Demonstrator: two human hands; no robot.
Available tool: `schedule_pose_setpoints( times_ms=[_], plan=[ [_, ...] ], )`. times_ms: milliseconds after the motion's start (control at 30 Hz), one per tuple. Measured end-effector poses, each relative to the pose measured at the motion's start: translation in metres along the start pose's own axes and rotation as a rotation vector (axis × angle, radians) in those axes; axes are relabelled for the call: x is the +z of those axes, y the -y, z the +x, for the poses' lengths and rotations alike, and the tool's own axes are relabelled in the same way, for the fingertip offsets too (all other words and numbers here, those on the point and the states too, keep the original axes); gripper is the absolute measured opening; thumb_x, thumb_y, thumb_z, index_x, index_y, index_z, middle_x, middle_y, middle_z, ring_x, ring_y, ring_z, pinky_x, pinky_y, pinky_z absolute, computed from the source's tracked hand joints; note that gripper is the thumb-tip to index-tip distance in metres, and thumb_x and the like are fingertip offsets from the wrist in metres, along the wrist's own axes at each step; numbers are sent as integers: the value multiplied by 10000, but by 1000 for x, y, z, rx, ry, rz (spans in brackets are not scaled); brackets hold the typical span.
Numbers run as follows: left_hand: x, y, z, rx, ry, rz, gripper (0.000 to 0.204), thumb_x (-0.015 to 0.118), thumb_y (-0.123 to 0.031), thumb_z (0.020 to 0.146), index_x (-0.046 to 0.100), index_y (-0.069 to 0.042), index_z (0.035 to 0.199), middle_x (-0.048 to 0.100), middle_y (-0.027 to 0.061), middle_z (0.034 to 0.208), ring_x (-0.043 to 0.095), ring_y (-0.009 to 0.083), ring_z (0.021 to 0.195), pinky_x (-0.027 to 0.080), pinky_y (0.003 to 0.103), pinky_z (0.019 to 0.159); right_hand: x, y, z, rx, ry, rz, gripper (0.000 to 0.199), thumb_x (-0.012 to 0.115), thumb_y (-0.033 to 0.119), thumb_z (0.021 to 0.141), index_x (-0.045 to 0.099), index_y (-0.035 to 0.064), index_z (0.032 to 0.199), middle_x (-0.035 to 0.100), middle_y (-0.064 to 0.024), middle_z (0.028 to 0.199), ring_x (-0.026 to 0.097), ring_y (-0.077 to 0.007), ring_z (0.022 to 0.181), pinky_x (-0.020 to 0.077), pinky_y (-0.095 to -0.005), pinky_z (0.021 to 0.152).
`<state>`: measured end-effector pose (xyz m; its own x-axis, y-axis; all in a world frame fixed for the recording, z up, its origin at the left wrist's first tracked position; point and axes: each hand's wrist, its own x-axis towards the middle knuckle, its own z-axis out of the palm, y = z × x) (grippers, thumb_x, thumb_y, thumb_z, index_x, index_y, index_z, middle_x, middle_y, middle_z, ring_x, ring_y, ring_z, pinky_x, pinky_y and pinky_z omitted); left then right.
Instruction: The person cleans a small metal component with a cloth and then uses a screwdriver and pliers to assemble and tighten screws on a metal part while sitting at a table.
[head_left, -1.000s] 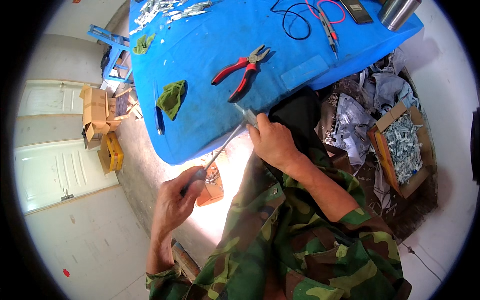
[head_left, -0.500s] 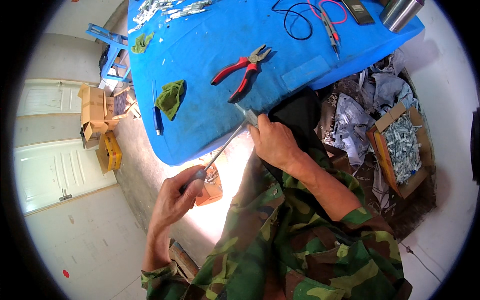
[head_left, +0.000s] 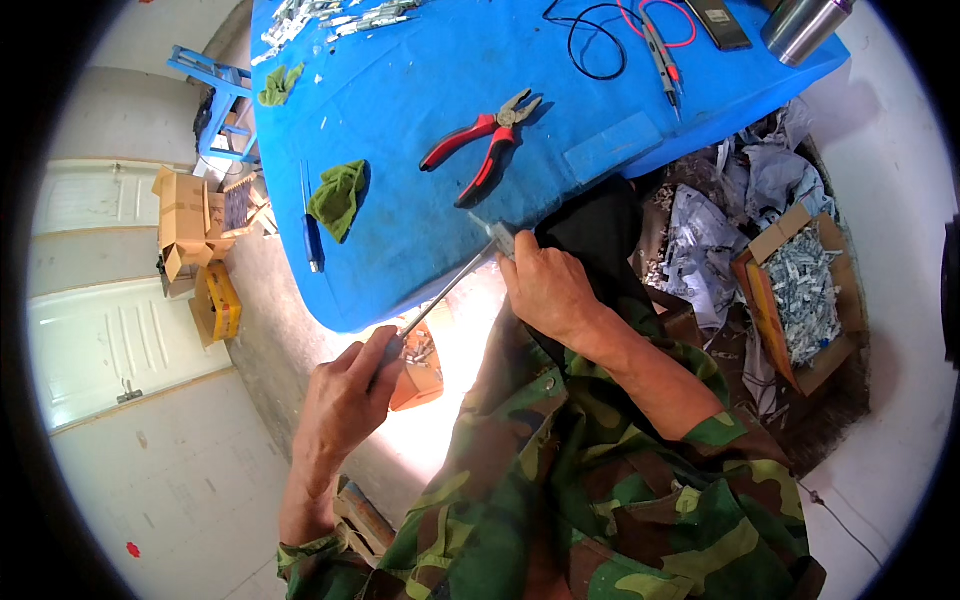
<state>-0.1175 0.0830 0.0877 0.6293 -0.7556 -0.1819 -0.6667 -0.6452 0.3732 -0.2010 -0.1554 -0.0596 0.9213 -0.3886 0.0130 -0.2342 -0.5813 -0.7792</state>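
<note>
A long, thin metal-shafted tool [head_left: 450,289] with a dark grey handle is gripped in the curled fingers of the left hand [head_left: 343,400], its shaft angled up to a small grey oblong part [head_left: 503,239], which is held tight by the fingers of the right hand [head_left: 553,287] at the near edge of the blue-covered table [head_left: 400,265]; whether the tip is seated inside cannot quite be made out. Beyond, red-and-black-handled steel pliers [head_left: 487,145] are left spread, while a crumpled green cloth [head_left: 338,198] is seen beside a slim blue-handled tool [head_left: 313,240], over to the left.
</note>
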Motion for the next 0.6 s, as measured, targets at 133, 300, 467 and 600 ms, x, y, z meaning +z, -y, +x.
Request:
schedule_pose_setpoints(
  times_ms=[133, 300, 467, 600],
  plan=[
    [0, 2, 3, -73, 85, -177, 363, 690, -193, 980, 636, -15, 1292, 677, 107, 793, 632, 161, 635, 515, 315, 591, -2, 2, 1, 13, -9, 49, 271, 610, 205, 983, 500, -35, 917, 628, -298, 652, 649, -500, 648, 533, -585, 617],
    [6, 16, -1, -268, 230, -570, 440, 637, -348, 1034, 646, 26, 1266, 587, 9, 689, 535, 68, 578, 434, 251, 517, 1, -3, 0, -25, -17, -19, 281, 606, 240, 1000, 516, -14, 924, 654, -257, 663, 673, -450, 633, 537, -555, 583],
    [1, 19, 9, -342, 322, -729, 466, 612, -400, 1046, 670, 18, 1246, 549, -24, 651, 498, 46, 532, 381, 229, 476, -3, -1, 0, -14, 14, 1, 280, 608, 237, 1000, 517, -16, 922, 649, -264, 662, 669, -458, 638, 528, -566, 588],
    [12, 29, 5, -404, 331, -885, 434, 595, -362, 1058, 659, 14, 1266, 524, -31, 617, 440, 35, 472, 323, 226, 425, -4, 0, 1, 3, 25, 39, 278, 612, 216, 982, 493, -24, 910, 625, -298, 659, 642, -504, 659, 519, -601, 634]
  ],
)
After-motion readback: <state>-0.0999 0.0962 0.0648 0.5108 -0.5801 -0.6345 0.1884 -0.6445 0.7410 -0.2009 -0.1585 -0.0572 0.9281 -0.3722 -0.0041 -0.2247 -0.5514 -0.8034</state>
